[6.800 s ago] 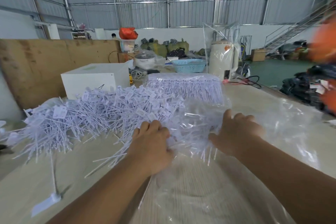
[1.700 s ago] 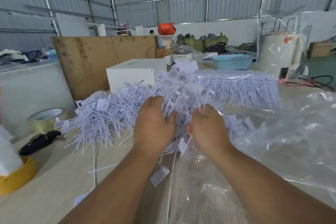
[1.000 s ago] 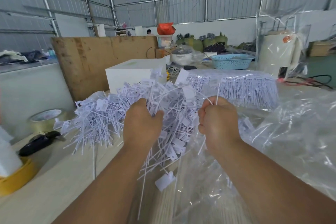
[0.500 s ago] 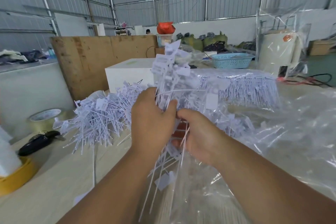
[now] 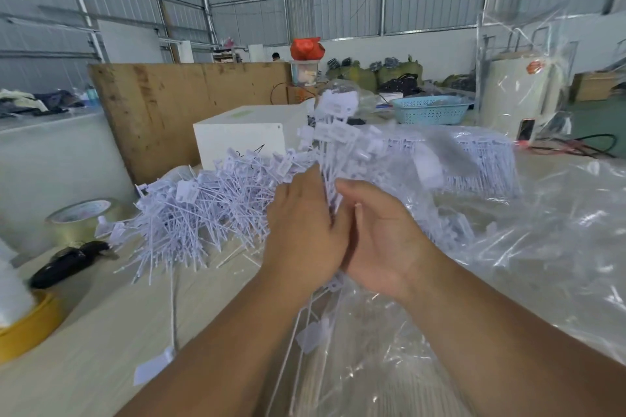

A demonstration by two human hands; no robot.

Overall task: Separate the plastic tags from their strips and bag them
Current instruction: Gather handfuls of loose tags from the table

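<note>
Standing upright above the counter (image 5: 84,342), a bundle of white plastic tags (image 5: 333,142) is gripped between left hand (image 5: 301,237) and right hand (image 5: 382,240), fingers curled round its stems; clear bag (image 5: 508,264) lies right, loose tag pile (image 5: 189,210) left.

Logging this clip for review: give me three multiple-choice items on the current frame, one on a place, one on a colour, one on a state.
1. Where is the tape roll?
A. left of the tag pile
B. inside the basket
C. on the white box

2. What colour is the basket?
A. red
B. light blue
C. black

3. What are the hands doing?
A. resting flat on the table
B. both gripping a bundle of tags
C. holding scissors

Answers:
1 A, it sits at the table's left edge beside the tag pile.
2 B, pale blue mesh.
3 B, left hand and right hand close around the bundle.
</note>
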